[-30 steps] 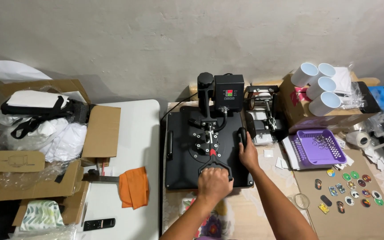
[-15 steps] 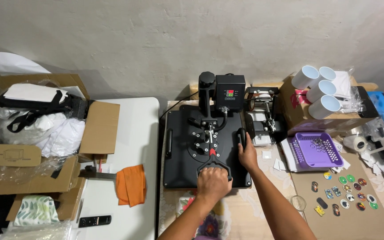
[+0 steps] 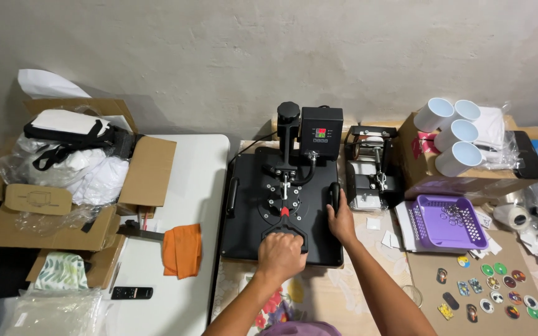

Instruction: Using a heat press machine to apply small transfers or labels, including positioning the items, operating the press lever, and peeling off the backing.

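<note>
Gripping the black handle at the front of the heat press, my left hand is clenched around it, while my right hand is wrapped on the side grip at the press's right edge; the press sits mid-table with its platen down. To its right I see a purple perforated basket with a few small dark pieces inside, and white mugs lying on a cardboard box. On my left an open carton holds white fabric and a black-strapped bag, with an orange cloth just beside it.
</note>
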